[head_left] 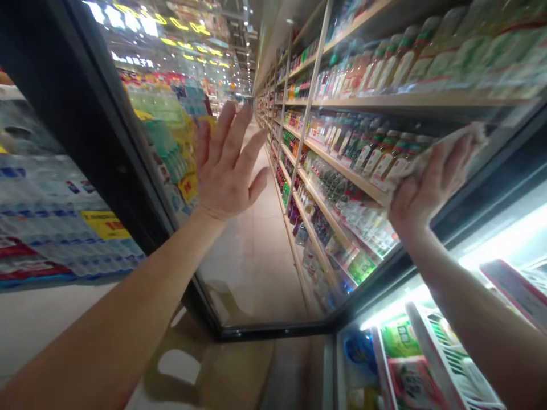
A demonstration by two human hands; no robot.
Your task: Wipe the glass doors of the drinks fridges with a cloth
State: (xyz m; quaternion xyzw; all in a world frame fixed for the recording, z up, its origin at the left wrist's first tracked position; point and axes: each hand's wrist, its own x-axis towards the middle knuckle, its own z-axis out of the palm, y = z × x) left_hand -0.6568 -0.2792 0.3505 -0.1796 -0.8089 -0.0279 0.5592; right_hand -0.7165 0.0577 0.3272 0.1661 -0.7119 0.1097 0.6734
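Note:
A glass door (273,330) with a black frame stands in front of me, and the store aisle shows through or in its pane. My left hand (228,165) is raised with fingers spread, flat at the glass near the door's left frame. Nothing is in it. On the right, my right hand (414,199) is closed on a pale cloth (448,148) and holds it against the pane near the right frame. Slight blur covers that hand. The cloth's far side is hidden.
Below right, a lit cooler holds packages (414,381) between white wire dividers (436,341). Shelves of bottles (393,154) line the right side of the aisle. Stacked water bottles (102,250) with a yellow price sign (106,225) stand at left. A tiled floor (265,245) runs between.

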